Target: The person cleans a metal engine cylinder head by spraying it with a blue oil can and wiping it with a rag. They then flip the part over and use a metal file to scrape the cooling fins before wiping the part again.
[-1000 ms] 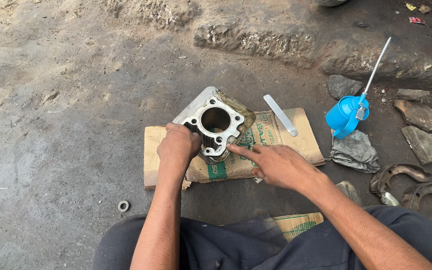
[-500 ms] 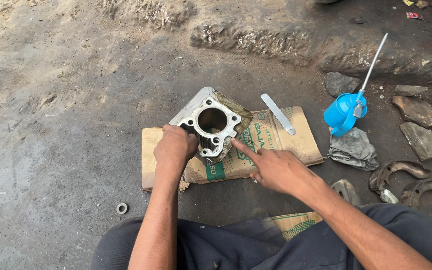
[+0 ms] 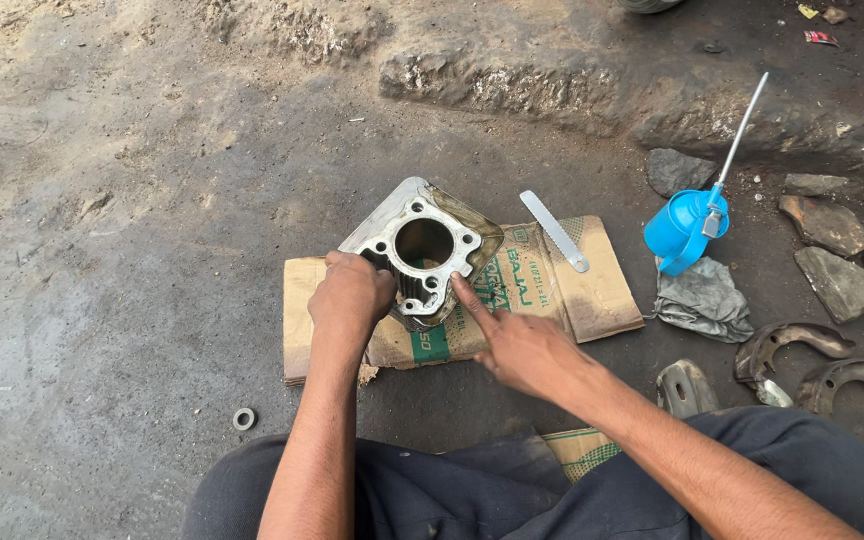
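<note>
A grey metal engine cylinder block (image 3: 422, 250) with a round bore stands on a flattened brown cardboard box (image 3: 552, 290) on the dirt ground. My left hand (image 3: 350, 298) is curled against the block's near left side, gripping it. My right hand (image 3: 517, 345) reaches in from the right, its index finger stretched out and touching the block's near right edge; the other fingers are loosely folded. A flat metal file blade (image 3: 554, 230) lies on the cardboard just right of the block.
A blue oil can (image 3: 687, 225) with a long spout stands to the right, a grey rag (image 3: 700, 298) below it. Brake shoes (image 3: 802, 355) and stones (image 3: 832, 255) lie at far right. A small washer (image 3: 243, 418) sits at lower left. My knees fill the bottom edge.
The view has drifted slightly. My right index finger has moved up to the block's edge; my left hand stays on the block's side.
</note>
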